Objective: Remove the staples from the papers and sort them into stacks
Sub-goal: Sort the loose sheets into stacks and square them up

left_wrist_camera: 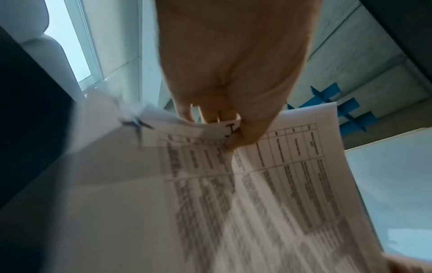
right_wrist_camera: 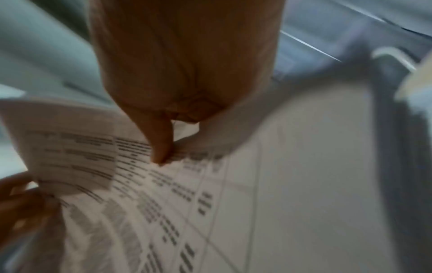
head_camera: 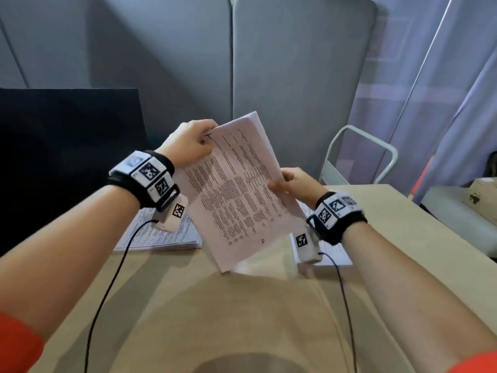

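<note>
A bundle of printed sheets (head_camera: 239,192) is held tilted above the beige table (head_camera: 242,305). My left hand (head_camera: 192,145) pinches its top left corner, thumb on the front by a handwritten mark. In the left wrist view the left hand (left_wrist_camera: 233,133) curls that corner of the bundle (left_wrist_camera: 257,194) between thumb and fingers. My right hand (head_camera: 289,183) pinches the right edge at mid height; in the right wrist view the thumb of the right hand (right_wrist_camera: 163,157) presses on the printed page (right_wrist_camera: 151,203). No staple is visible.
One paper stack (head_camera: 164,235) lies on the table under my left wrist, another stack (head_camera: 330,251) under my right wrist. A black panel (head_camera: 67,146) stands at the left, grey cushions (head_camera: 295,63) behind, a metal chair frame (head_camera: 360,154) and a wooden box (head_camera: 481,195) at the right.
</note>
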Motion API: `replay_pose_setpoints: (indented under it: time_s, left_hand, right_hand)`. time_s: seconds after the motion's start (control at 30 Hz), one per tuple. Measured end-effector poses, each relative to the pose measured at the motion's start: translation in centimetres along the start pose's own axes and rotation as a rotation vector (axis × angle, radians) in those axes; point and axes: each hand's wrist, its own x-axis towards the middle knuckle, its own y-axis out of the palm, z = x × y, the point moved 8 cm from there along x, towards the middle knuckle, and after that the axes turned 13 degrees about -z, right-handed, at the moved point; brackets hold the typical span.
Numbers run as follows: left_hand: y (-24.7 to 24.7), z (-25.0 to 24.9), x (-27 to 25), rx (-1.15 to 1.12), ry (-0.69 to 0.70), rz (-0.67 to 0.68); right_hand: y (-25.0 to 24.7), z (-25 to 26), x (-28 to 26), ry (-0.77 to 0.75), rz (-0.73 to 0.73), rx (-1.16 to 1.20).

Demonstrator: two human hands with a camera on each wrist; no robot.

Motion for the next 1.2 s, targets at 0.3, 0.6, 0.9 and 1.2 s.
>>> replay_pose_setpoints:
  time_s: [0.3, 0.6, 0.9, 1.2]
  left_hand:
    - [7.7, 6.9, -6.3, -0.704, -0.693, -0.085]
    - [12.0, 6.3, -11.3, -0.572, -0.777, -0.391]
    - [14.7, 4.8, -11.9, -0.519, -0.918, -0.308]
    - [25.7, -4.3, -8.9, -0.704, -0.996, 0.083]
  right_hand:
    - [-0.3, -2.9, -1.6, 0.121, -0.336, 0.421]
    - [4.4, -6.9, -4.5, 0.104, -0.428, 0.399]
    - [0.2, -9.0, -3.8, 0.211, -0.52, 0.141]
    - [-16.0, -12.2, -4.6, 0.401, -0.359, 0.005]
